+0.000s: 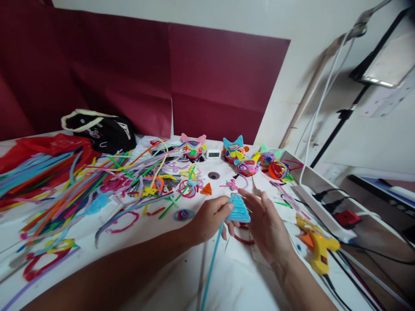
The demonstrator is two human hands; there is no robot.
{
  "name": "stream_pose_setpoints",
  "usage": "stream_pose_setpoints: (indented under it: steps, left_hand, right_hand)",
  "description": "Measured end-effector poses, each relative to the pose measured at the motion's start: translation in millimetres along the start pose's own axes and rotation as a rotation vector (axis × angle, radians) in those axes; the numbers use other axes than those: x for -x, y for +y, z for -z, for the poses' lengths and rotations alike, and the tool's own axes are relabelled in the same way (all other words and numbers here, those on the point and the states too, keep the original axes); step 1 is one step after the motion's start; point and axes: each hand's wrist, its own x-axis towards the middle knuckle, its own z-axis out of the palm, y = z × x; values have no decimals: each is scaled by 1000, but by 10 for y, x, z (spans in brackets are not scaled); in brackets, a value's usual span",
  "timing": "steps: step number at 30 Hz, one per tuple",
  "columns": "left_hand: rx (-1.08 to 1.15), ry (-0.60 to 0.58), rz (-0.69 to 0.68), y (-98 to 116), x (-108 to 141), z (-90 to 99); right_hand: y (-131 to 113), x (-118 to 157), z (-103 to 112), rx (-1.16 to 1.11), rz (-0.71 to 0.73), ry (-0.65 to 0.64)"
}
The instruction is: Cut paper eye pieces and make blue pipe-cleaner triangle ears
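Near the middle of the table, my left hand [212,218] pinches a light blue triangle of coiled pipe cleaner [238,210] by its left edge. From it a long blue pipe cleaner tail [211,270] hangs toward me. My right hand [267,226] is just right of the triangle, its fingers stretched and apart, slightly smeared by motion. Some fingertips show below the triangle. Beyond the hands lie a small orange triangle [206,189] and a pink pipe cleaner piece [232,185]. A blue and purple coiled disc [184,214] lies left of my left hand.
Loose pipe cleaners [84,190] spread over the left side. Several colourful animal heads, including a pink-eared one [193,147], stand at the back around a small digital clock [213,153]. A yellow glue gun [317,246] lies right, beside a power strip [324,207] with cables.
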Motion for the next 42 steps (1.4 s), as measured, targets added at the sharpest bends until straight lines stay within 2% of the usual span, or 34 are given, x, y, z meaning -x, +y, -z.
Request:
stream_pose_setpoints:
  steps: [4,13,19,26,42]
  left_hand:
    - [-53,-22,0,-15,6,-1]
    - [-167,-42,33,15,36,-12]
    - [-178,-49,47,61,54,-20]
    - [-259,-39,44,12,62,21]
    - [-78,-96,111,72,66,7]
  right_hand:
    - [23,34,-30,152,37,-77]
    - [65,3,40,298,40,36]
    - [74,0,70,334,63,38]
    - [103,-9,60,346,88,22]
    - [150,-13,89,355,52,42]
